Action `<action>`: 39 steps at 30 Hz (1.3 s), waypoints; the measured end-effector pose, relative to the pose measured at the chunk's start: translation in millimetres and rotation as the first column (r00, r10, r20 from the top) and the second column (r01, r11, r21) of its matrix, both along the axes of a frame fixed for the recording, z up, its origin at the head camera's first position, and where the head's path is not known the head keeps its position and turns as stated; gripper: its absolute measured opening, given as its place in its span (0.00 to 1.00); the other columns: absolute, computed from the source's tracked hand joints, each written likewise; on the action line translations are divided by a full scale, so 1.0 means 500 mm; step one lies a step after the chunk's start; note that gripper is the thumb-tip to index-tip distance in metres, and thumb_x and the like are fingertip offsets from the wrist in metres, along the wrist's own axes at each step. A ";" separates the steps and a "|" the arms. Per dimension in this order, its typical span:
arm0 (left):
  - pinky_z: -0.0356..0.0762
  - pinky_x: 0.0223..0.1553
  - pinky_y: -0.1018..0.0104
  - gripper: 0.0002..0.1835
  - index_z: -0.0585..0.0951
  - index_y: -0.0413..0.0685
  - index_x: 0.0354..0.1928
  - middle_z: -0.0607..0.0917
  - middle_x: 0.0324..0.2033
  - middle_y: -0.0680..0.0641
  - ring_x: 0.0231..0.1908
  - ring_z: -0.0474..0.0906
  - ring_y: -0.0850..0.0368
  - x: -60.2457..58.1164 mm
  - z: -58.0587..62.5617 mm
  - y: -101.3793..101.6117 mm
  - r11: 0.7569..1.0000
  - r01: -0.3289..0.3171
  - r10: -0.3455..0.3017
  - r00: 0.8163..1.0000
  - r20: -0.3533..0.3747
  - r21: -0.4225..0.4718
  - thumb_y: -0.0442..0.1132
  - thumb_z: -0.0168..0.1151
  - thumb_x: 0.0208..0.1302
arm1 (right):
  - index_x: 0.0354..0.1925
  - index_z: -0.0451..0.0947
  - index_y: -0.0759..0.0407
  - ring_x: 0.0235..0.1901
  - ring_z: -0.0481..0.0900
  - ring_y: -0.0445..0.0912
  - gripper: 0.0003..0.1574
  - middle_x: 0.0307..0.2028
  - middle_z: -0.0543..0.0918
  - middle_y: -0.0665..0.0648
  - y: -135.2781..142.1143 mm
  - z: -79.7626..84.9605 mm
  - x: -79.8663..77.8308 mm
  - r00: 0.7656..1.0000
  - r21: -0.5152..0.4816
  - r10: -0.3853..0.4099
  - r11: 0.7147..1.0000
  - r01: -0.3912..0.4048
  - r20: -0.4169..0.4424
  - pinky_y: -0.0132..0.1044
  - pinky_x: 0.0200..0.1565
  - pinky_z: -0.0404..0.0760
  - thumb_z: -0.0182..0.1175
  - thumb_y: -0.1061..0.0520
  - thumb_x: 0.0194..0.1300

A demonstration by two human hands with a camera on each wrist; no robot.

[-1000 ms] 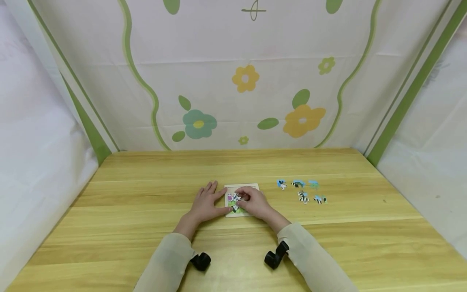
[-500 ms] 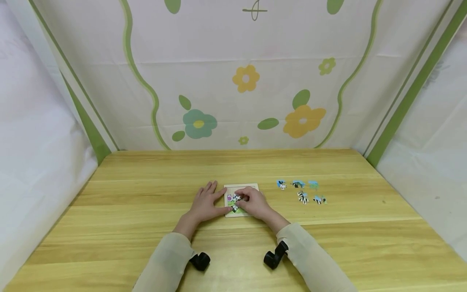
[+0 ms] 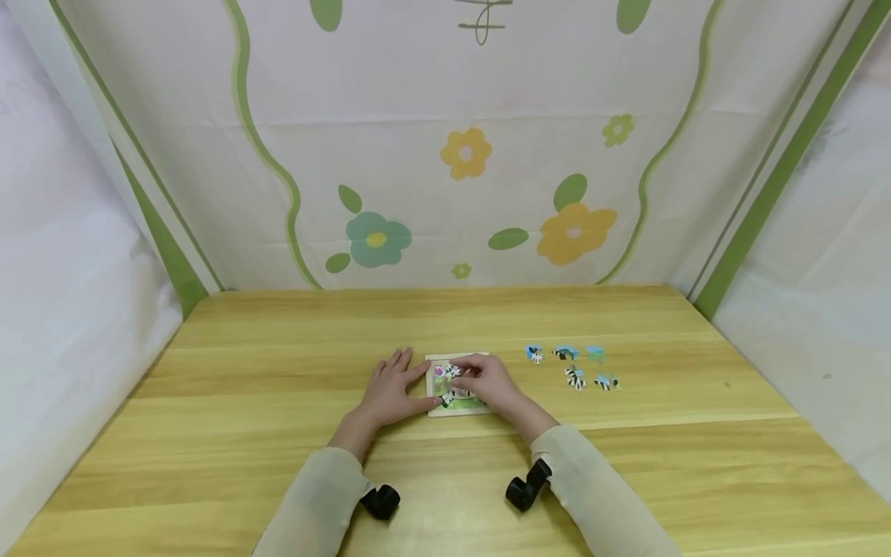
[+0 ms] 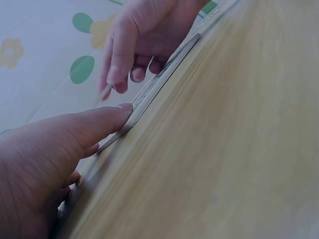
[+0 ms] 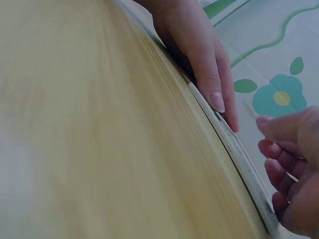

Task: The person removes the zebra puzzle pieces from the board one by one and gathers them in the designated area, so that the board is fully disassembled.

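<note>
A small wooden jigsaw tray (image 3: 429,387) with a light rim lies on the table, partly filled with zebra-picture pieces on green. My left hand (image 3: 390,393) rests at its left side, fingers spread straight, with the thumb pressing on the near left corner. Over the tray's right half, my right hand (image 3: 493,383) pinches a thin puzzle piece (image 4: 105,91) between thumb and index finger. The left wrist view shows this piece edge-on, raised above the tray, while the other fingers curl in. The right hand hides part of the tray in the head view.
Several loose puzzle pieces (image 3: 575,378) with blue, green and black-and-white stripes lie right of the tray. A flower-printed cloth (image 3: 390,155) stands behind the wooden table (image 3: 278,325). Black wrist mounts (image 3: 381,502) hang at both sleeves.
My right hand has lifted slightly off the tray with the puzzle piece, showing more of the lower row. The left hand stays in place. The head view has shifted a little.
</note>
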State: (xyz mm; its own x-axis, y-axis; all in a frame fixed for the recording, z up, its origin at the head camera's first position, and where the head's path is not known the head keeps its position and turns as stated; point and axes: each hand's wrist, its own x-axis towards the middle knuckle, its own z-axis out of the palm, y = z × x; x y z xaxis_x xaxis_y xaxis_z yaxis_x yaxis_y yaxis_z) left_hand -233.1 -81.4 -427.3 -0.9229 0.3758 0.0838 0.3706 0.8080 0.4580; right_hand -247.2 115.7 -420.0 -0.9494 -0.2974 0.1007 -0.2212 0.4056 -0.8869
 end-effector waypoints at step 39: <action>0.37 0.58 0.50 0.39 0.65 0.52 0.60 0.53 0.62 0.38 0.62 0.42 0.45 -0.009 -0.005 -0.001 1.000 -0.007 0.007 1.000 -0.007 0.014 0.64 0.54 0.47 | 0.48 0.73 0.67 0.30 0.70 0.47 0.24 0.35 0.75 0.60 0.301 0.031 -0.003 0.995 0.075 -0.085 0.994 0.082 0.043 0.34 0.25 0.72 0.61 0.58 0.52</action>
